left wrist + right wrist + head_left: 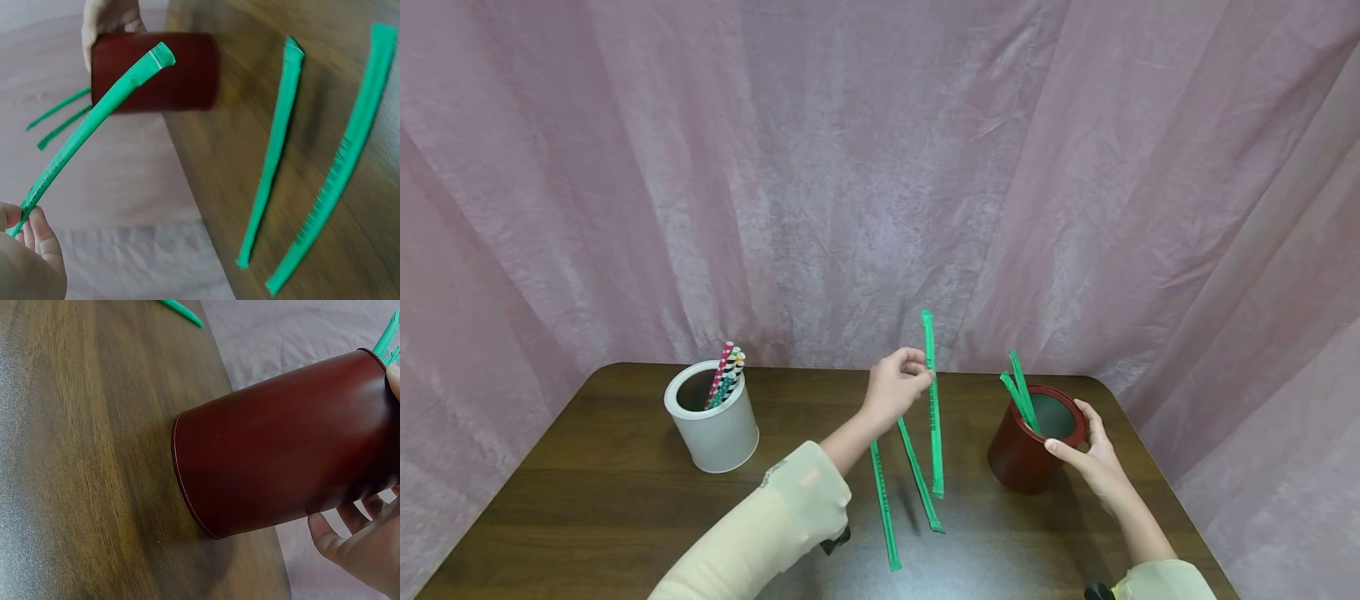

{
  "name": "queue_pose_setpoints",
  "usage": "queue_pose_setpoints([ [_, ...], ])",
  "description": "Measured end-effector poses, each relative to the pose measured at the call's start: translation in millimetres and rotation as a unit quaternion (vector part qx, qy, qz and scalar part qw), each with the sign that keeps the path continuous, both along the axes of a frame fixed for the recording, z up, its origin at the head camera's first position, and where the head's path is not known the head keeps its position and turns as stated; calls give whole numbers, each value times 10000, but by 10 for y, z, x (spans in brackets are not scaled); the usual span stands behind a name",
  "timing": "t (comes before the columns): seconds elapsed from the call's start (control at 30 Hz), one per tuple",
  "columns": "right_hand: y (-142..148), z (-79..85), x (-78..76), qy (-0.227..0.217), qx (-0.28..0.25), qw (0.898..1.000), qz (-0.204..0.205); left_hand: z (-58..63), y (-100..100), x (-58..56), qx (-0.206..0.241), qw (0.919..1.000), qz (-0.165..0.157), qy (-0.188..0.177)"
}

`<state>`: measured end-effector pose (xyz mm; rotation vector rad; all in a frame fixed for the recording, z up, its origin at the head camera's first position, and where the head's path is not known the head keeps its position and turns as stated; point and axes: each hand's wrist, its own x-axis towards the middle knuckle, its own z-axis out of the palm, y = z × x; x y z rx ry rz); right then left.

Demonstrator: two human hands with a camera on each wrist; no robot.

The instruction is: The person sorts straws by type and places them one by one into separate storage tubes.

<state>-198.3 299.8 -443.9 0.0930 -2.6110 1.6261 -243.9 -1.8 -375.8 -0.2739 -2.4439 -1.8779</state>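
My left hand (895, 385) pinches a green paper-wrapped straw (935, 433) near its upper part, holding it upright above the table. In the left wrist view the straw's free end passes in front of a dark red can (187, 75). My right hand (369, 544) grips that can (1021, 458) near its rim, thumb on the near side. Two green wrapped straws (1019, 395) stand in the can, leaning left. Two more lie on the table below my left hand: a left straw (885, 510) and a right straw (921, 481).
At the left of the brown wooden table (587, 500) stands a white can (722, 437) holding several patterned straws (727, 375). A pink curtain (880, 167) hangs behind the table's back edge. The red can stands near the right edge.
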Motion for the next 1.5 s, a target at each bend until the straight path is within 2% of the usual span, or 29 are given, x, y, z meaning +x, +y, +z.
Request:
queue_pose_setpoints([
  [0.1, -3, 2, -3, -2, -65, 10000, 7, 48, 77, 32, 238, 9997, -50, -14],
  [0.13, -5, 4, -4, -4, -80, 10000, 7, 102, 98, 75, 307, 9995, -75, 1],
  [0.33, -9, 11, -1, -2, -133, 9999, 26, 177, 238, 127, 707, 9974, -89, 53],
  [0.37, -9, 11, 1, -2, -126, 9999, 26, 147, 264, 101, 767, 9970, -59, 61],
  [0.6, -5, 8, 2, -5, -51, 10000, 2, 190, 413, 130, 1090, 9938, 185, 104],
  [0.77, -5, 8, 1, 9, -41, 10000, -4, 192, 511, 118, 1510, 9880, 322, 32],
  [0.97, -7, 7, 6, 39, -104, 9999, 18, 136, 594, 105, 1855, 9813, 502, -113],
  [1.2, -1, 3, 1, -8, -84, 10000, 3, 122, 681, 117, 1958, 9776, 752, -171],
  [1.5, 0, -24, -8, 86, -203, 9998, 6, 194, 731, 86, 2079, 9744, 842, 130],
])
